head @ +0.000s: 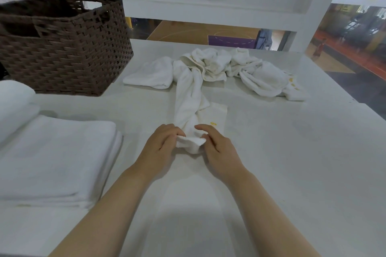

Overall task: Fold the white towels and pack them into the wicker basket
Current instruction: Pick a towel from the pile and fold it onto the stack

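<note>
Two hands, the left hand (163, 142) and the right hand (217, 144), were closed in a pinch on the near end of a twisted white towel (190, 98), stretched across the table (292, 152). Left of that towel, a folded stack (56, 158) was laid ready, unpacked. Beyond it, crumpled towels (229, 67) were left unfolded; far left, the wicker basket (69, 48) appeared unfilled.
</note>
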Action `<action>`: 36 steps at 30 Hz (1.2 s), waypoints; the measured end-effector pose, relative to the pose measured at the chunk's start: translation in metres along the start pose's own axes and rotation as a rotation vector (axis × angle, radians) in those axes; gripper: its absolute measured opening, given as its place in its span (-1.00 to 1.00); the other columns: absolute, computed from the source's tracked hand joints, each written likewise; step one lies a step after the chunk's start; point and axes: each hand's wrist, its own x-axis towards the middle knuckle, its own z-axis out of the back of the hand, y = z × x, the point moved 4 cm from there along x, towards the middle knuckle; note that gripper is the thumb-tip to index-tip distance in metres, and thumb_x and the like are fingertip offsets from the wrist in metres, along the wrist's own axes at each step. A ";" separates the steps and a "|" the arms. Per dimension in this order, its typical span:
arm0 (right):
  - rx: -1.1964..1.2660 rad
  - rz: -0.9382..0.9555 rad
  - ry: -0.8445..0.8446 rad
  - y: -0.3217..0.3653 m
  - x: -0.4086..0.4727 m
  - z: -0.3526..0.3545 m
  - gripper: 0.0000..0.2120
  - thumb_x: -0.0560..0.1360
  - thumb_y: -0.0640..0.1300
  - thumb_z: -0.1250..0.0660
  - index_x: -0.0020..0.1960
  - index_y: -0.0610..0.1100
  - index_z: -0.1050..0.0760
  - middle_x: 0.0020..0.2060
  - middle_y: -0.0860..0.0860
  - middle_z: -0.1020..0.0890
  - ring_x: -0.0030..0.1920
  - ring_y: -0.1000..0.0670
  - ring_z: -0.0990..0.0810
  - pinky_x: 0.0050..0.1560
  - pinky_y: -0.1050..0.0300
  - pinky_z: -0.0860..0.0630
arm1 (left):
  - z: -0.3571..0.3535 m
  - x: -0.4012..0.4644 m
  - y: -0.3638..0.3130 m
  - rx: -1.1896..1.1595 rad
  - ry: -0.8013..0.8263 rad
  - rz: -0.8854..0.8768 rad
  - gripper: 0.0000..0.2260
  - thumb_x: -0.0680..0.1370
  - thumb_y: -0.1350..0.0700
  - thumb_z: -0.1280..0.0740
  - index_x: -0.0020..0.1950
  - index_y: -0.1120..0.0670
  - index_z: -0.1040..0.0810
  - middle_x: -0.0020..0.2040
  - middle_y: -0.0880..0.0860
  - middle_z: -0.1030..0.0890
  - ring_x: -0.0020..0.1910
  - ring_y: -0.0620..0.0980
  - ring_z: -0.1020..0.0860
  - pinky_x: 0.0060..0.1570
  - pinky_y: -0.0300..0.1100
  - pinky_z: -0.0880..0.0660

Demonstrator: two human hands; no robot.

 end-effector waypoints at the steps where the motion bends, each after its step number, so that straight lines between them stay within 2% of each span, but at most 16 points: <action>1: 0.001 -0.007 -0.009 0.000 0.001 0.001 -0.68 0.64 -0.14 -0.08 0.24 0.18 -0.46 -0.29 -0.07 -0.58 -0.35 0.04 -0.45 -0.29 0.17 -0.36 | 0.001 0.002 0.002 0.021 -0.010 0.034 -0.67 0.53 -0.07 -0.04 -0.25 0.08 -0.45 -0.26 -0.04 -0.43 -0.17 0.00 -0.40 -0.15 -0.13 -0.31; 4: 0.020 -0.064 -0.046 -0.001 0.004 0.003 -0.71 0.64 -0.12 -0.11 0.25 0.15 -0.47 -0.23 -0.02 -0.61 -0.33 0.12 -0.48 -0.30 0.26 -0.37 | 0.000 0.005 0.006 0.015 -0.021 0.121 -0.67 0.47 -0.21 -0.14 -0.32 0.01 -0.35 -0.26 -0.07 -0.36 -0.16 -0.10 -0.37 -0.20 -0.31 -0.24; 7: 0.093 -0.196 -0.049 -0.002 0.016 0.008 -0.72 0.62 -0.10 -0.16 0.27 0.11 -0.46 -0.16 0.12 -0.65 -0.20 0.21 -0.55 -0.20 0.36 -0.42 | -0.003 0.004 0.006 -0.014 -0.001 0.138 -0.75 0.43 -0.20 -0.23 -0.25 -0.04 -0.42 -0.18 -0.10 -0.39 -0.04 -0.10 -0.40 -0.16 -0.39 -0.26; 9: 0.069 -0.246 0.002 0.000 0.030 0.010 -0.76 0.60 -0.06 -0.19 0.23 0.07 -0.50 -0.11 0.13 -0.69 -0.04 0.14 -0.59 -0.04 0.24 -0.47 | -0.006 0.002 0.002 0.026 0.021 0.070 -0.84 0.47 -0.14 -0.24 -0.16 -0.09 -0.48 -0.13 -0.13 -0.42 0.01 -0.12 -0.41 -0.10 -0.41 -0.26; 10: 0.052 -0.264 0.026 0.002 0.037 0.010 -0.79 0.59 -0.03 -0.20 0.15 0.02 -0.55 -0.12 0.11 -0.70 -0.03 0.09 -0.61 -0.02 0.16 -0.48 | -0.006 0.001 0.000 0.053 0.028 0.027 -0.87 0.50 -0.11 -0.24 -0.12 -0.10 -0.51 -0.13 -0.13 -0.43 0.02 -0.14 -0.40 -0.07 -0.41 -0.26; 13: 0.062 -0.314 0.056 0.009 0.060 0.006 -0.64 0.55 0.04 -0.24 -0.12 -0.26 -0.57 -0.18 -0.12 -0.70 -0.23 -0.04 -0.61 -0.14 0.08 -0.49 | -0.005 0.001 -0.003 0.092 0.050 -0.064 -0.89 0.55 -0.02 -0.26 -0.04 -0.08 -0.58 -0.13 -0.13 -0.45 0.02 -0.14 -0.40 -0.02 -0.42 -0.27; 15: 0.090 -0.342 0.035 0.012 0.077 0.003 -0.61 0.54 0.07 -0.29 -0.22 -0.26 -0.50 -0.28 -0.18 -0.65 -0.33 -0.06 -0.58 -0.20 0.06 -0.53 | -0.004 0.000 -0.003 0.065 0.073 -0.083 -0.89 0.53 0.01 -0.27 -0.06 -0.07 -0.59 -0.12 -0.12 -0.47 0.03 -0.11 -0.42 0.00 -0.40 -0.29; 18: 0.163 -0.411 0.007 0.010 0.100 -0.002 -0.67 0.51 0.10 -0.36 -0.22 -0.16 -0.49 -0.34 -0.11 -0.60 -0.35 -0.05 -0.59 -0.20 0.06 -0.58 | -0.004 -0.001 -0.002 0.028 0.098 -0.107 -0.92 0.46 0.10 -0.26 -0.17 0.00 -0.54 -0.12 -0.09 -0.47 0.01 -0.03 -0.44 -0.01 -0.30 -0.33; 22: 0.576 -0.579 -0.032 0.009 0.112 -0.008 -0.77 0.54 -0.04 -0.39 -0.06 -0.22 -0.53 -0.28 -0.10 -0.60 -0.33 -0.04 -0.55 -0.47 0.25 -0.49 | -0.002 0.000 -0.001 -0.054 0.121 -0.100 -0.96 0.39 0.17 -0.22 -0.25 0.06 -0.44 -0.15 -0.03 -0.45 -0.11 0.04 -0.45 -0.12 -0.22 -0.34; 24: 0.759 -0.567 -0.079 0.007 0.117 -0.009 -0.87 0.56 -0.14 -0.35 -0.03 -0.22 -0.51 -0.20 -0.11 -0.62 -0.21 -0.09 -0.61 -0.23 0.11 -0.61 | 0.000 0.001 -0.001 -0.103 0.097 -0.100 -0.95 0.36 0.15 -0.19 -0.25 0.08 -0.43 -0.16 0.02 -0.45 -0.16 0.09 -0.46 -0.16 -0.19 -0.33; 25: 0.781 -0.546 -0.107 0.005 0.116 -0.007 -0.89 0.55 -0.17 -0.35 -0.03 -0.22 -0.48 -0.16 -0.14 -0.62 -0.16 -0.12 -0.61 -0.11 0.00 -0.60 | 0.002 0.002 -0.001 -0.115 0.067 -0.096 -0.93 0.36 0.15 -0.18 -0.24 0.09 -0.44 -0.17 0.03 -0.45 -0.17 0.09 -0.46 -0.17 -0.18 -0.33; 27: 0.734 -0.512 -0.141 0.000 0.103 -0.001 -0.91 0.52 -0.23 -0.33 -0.06 -0.19 -0.42 -0.17 -0.20 -0.57 -0.19 -0.14 -0.59 -0.18 -0.02 -0.59 | 0.007 0.004 0.000 -0.090 -0.020 -0.086 -0.92 0.38 0.14 -0.16 -0.25 0.10 -0.43 -0.21 0.01 -0.44 -0.21 0.04 -0.45 -0.21 -0.19 -0.32; 28: 0.682 -0.506 -0.139 -0.003 0.093 0.002 -0.89 0.50 -0.26 -0.32 -0.10 -0.18 -0.38 -0.24 -0.19 -0.56 -0.26 -0.13 -0.58 -0.32 0.07 -0.59 | 0.010 0.004 0.000 -0.069 -0.073 -0.067 -0.91 0.40 0.12 -0.16 -0.26 0.11 -0.40 -0.24 0.00 -0.42 -0.24 0.01 -0.43 -0.24 -0.19 -0.30; 30: 0.393 -0.451 -0.115 -0.008 0.069 0.014 -0.83 0.48 -0.26 -0.31 -0.18 -0.13 -0.31 -0.40 -0.07 -0.51 -0.37 -0.05 -0.51 -0.50 0.26 -0.38 | 0.015 0.004 0.004 -0.044 -0.159 0.011 -0.82 0.43 0.06 -0.15 -0.27 0.15 -0.34 -0.31 0.04 -0.37 -0.32 -0.06 -0.35 -0.32 -0.19 -0.24; 32: -0.003 -0.354 -0.051 -0.008 0.048 0.030 -0.77 0.45 -0.20 -0.33 -0.25 -0.08 -0.27 -0.42 0.05 -0.39 -0.38 0.03 -0.36 -0.40 0.20 -0.25 | 0.016 0.004 0.006 -0.006 -0.167 0.069 -0.79 0.48 0.05 -0.15 -0.25 0.17 -0.33 -0.34 0.08 -0.37 -0.36 -0.09 -0.31 -0.36 -0.20 -0.21; 36: -0.415 -0.286 0.230 0.005 0.003 0.052 -0.74 0.41 -0.13 -0.30 -0.30 -0.06 -0.21 -0.40 0.05 -0.36 -0.39 0.03 -0.29 -0.36 0.15 -0.22 | 0.006 -0.002 -0.002 0.001 -0.021 0.051 -0.89 0.55 0.07 -0.20 -0.11 0.01 -0.50 -0.28 -0.05 -0.54 -0.31 -0.09 -0.47 -0.32 -0.23 -0.34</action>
